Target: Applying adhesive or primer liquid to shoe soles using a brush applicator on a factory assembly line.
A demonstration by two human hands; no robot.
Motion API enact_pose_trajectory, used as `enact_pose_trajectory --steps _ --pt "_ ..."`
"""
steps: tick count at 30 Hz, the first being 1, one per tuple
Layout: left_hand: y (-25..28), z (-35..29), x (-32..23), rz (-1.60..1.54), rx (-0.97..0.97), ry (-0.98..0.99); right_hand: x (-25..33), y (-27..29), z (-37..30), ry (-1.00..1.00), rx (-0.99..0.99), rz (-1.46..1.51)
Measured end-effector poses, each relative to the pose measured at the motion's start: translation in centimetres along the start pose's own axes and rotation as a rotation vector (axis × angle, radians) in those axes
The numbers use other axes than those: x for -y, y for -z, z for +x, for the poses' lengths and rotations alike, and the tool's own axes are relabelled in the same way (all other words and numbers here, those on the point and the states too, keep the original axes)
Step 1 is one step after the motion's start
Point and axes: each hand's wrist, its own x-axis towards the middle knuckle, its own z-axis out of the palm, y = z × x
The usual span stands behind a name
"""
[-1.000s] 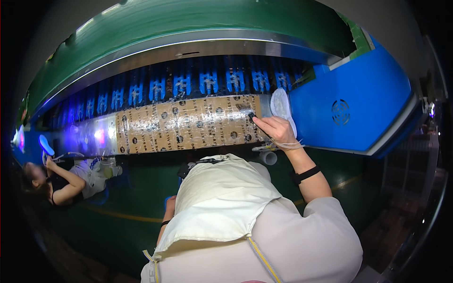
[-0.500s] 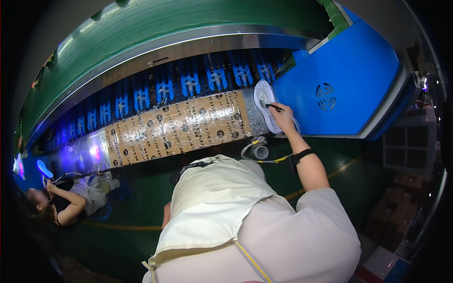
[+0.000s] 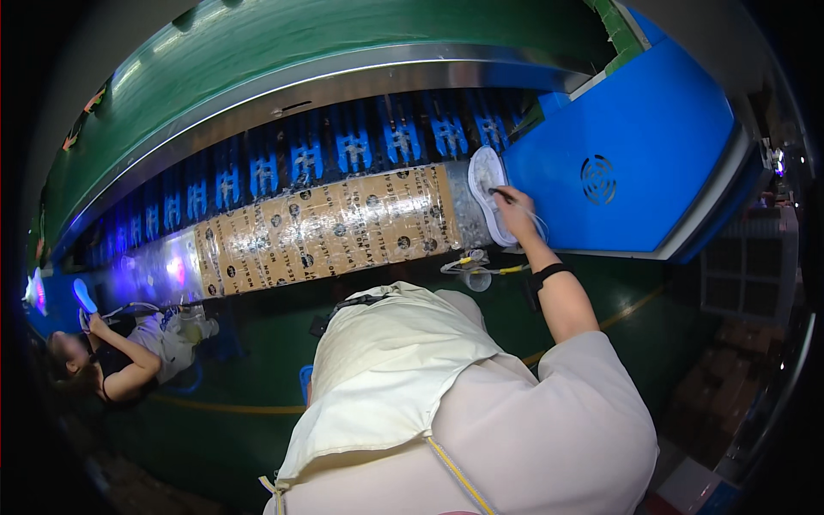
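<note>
A white shoe sole lies on the right end of the metal ledge, its raised rim facing up. My right hand is over the sole's right side, fingers closed around a slim dark pen-like tool. The tool's tip meets the inside of the sole around its middle. A thin pale line loops out beside my hand; whether it joins the tool I cannot tell. My left hand is out of sight, with my apron and body filling the lower middle.
Plastic-wrapped brown cardboard covers the ledge to the left. Blue brackets line the machine behind it, below a green conveyor belt. A blue housing stands right. Another person at far left holds a lit sole.
The view has shifted slightly, so the ledge and sole appear a little farther right. The tool's tip stays inside the sole. A bit of blue now shows beside my apron.
</note>
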Motion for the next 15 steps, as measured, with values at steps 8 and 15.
enact_pose_trajectory --steps 8,15 --pt "-0.4 -0.3 0.3 -0.007 0.000 -0.003 -0.6 -1.1 1.5 -0.771 -0.207 0.845" --pt "-0.5 -0.9 0.4 -0.040 -0.021 -0.001 -2.6 -1.8 0.6 -0.410 -0.346 0.315"
